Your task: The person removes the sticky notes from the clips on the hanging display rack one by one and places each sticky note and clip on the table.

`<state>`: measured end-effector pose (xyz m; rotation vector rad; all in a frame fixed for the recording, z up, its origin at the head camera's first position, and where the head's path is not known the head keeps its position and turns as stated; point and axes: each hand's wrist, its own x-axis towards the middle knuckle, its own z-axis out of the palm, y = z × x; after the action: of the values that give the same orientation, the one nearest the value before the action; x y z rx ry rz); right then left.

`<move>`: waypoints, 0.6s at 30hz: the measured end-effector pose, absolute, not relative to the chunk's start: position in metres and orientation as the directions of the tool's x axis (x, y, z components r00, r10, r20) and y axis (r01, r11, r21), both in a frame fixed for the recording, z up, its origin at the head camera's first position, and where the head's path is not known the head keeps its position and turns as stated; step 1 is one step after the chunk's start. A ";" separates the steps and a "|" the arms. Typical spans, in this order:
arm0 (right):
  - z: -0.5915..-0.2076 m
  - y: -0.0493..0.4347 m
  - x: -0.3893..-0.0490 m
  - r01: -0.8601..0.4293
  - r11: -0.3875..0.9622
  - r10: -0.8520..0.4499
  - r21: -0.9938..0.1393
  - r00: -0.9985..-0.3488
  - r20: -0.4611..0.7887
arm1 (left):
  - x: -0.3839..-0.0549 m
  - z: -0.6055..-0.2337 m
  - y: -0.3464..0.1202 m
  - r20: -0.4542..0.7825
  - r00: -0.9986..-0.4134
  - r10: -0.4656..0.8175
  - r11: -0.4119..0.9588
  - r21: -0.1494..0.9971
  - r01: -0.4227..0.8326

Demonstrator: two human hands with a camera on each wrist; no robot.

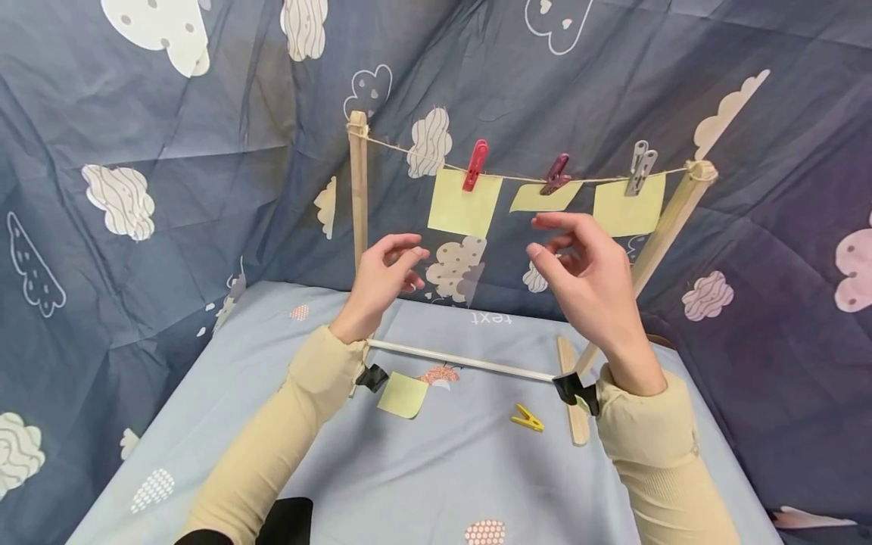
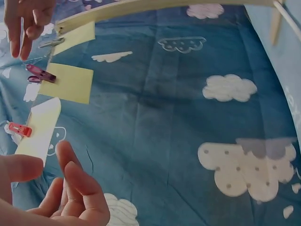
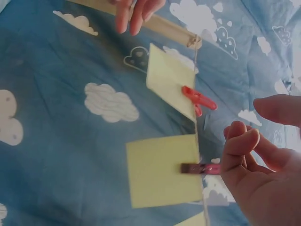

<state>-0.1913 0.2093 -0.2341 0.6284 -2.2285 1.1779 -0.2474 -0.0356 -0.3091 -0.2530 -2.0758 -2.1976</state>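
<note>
We see a cord (image 1: 409, 151) tied from the left post (image 1: 359, 197) to the right post (image 1: 667, 227), which we judge lifts it enough for notes to hang free of the cloth (image 1: 422, 477). The red peg (image 1: 476, 166) pins the left note (image 1: 463, 208) to it, the purple peg (image 1: 555, 175) the middle note (image 1: 534, 200), and the grey peg (image 1: 639, 175) the right note (image 1: 633, 214); each bites at the top edge, presumably so the rest hangs loose. The middle note looks tilted, likely because a single peg lets it swing. A rod (image 1: 463, 361) runs low between the posts, perhaps to brace them, with a foot (image 1: 578, 428) near its right end. Neither grip has anything in it: the left hand (image 1: 384, 280) floats below the left note, fingers loosely bent, and the right hand (image 1: 593, 284) floats below the middle and right notes, thumb apart from the fingers. We count four notes, three hung and one loose note (image 1: 403, 396) on the cloth; four pegs, three on the cord and the yellow peg (image 1: 527, 419) on the cloth; two posts, one cord, one rod.
</note>
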 end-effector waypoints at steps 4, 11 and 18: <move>-0.223 0.200 -0.195 -0.638 0.482 -0.157 -0.600 -0.737 0.658 | -0.250 -0.304 -0.033 0.178 -0.983 0.042 -0.126 0.977 0.172; -0.210 0.185 -0.203 -0.619 0.443 -0.142 -0.649 -0.763 0.630 | -0.255 -0.295 -0.030 0.124 -0.991 0.042 -0.266 0.958 0.108; -0.198 0.172 -0.217 -0.561 0.471 -0.132 -0.681 -0.808 0.574 | -0.258 -0.286 -0.024 0.041 -0.992 0.117 -0.406 0.914 -0.010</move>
<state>-0.2170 0.1716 -0.1979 0.5772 -2.2760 1.2939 -0.2578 -0.0243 -0.2859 -0.1588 -1.7501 -2.6954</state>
